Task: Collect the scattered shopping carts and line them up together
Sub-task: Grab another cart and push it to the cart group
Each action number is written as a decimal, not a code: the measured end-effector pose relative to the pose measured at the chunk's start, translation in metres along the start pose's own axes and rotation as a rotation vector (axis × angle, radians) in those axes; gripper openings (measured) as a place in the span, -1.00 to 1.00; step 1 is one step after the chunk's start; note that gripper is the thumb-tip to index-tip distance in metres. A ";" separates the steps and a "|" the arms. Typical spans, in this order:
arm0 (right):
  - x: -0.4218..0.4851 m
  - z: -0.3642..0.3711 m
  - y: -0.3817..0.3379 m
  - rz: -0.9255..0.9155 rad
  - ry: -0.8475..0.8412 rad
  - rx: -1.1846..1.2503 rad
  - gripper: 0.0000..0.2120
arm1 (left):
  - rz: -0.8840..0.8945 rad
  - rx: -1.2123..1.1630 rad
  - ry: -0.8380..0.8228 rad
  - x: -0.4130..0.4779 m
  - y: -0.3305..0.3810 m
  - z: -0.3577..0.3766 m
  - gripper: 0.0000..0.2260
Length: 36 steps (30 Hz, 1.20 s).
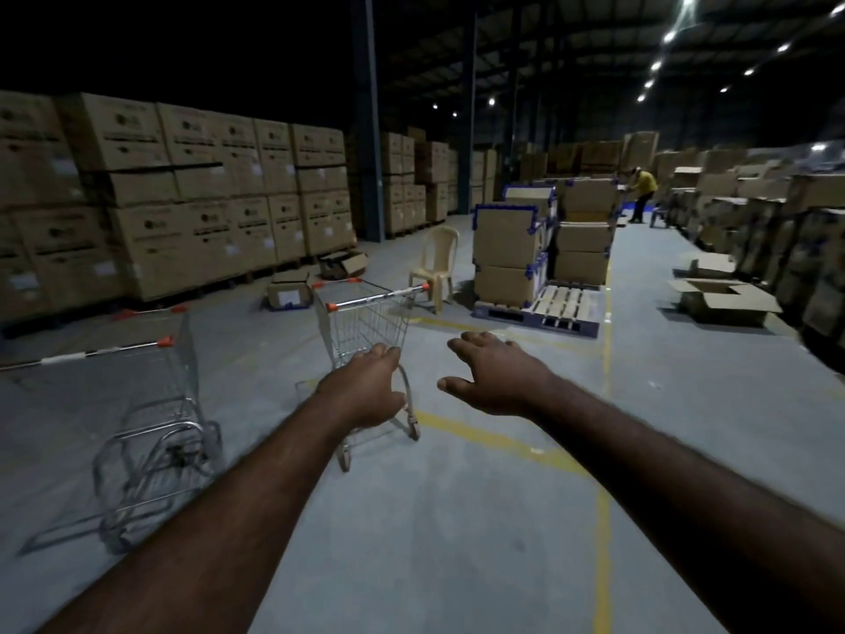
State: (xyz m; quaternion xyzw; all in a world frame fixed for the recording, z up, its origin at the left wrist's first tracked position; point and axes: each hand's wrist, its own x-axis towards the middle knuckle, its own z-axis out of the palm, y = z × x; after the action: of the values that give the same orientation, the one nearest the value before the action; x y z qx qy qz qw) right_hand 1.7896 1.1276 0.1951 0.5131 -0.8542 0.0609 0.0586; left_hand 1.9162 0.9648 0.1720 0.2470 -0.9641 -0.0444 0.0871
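Head-worn wide-angle, facing forward-down; centre cart (366,322) close ahead.

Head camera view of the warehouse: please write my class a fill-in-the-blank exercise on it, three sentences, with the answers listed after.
1. The left cart and the middle cart make ____ shopping carts in view.
2. The distant person wears a ____ shirt.
3. The left hand and the right hand reach forward, both holding ____.
Answers: two; yellow; nothing.
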 end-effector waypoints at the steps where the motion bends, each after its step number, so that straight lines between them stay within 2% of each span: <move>1: 0.019 -0.001 0.011 -0.011 0.002 0.003 -0.32 | -0.012 -0.007 0.001 0.018 0.000 0.001 -0.31; 10: 0.190 0.032 0.067 -0.100 -0.017 0.052 -0.30 | -0.141 0.005 -0.039 0.173 -0.050 0.030 -0.34; 23: 0.502 0.108 0.140 -0.072 -0.096 0.000 -0.31 | -0.138 -0.038 -0.087 0.476 -0.188 0.087 -0.36; 36: 0.783 0.203 0.195 -0.121 -0.126 0.047 -0.33 | -0.230 -0.051 -0.128 0.695 -0.302 0.157 -0.40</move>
State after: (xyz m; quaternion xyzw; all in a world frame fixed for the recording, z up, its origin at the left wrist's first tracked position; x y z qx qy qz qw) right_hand 1.2441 0.5039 0.1133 0.5678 -0.8220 0.0449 -0.0036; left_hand 1.4287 0.3714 0.0809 0.3502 -0.9316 -0.0943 0.0262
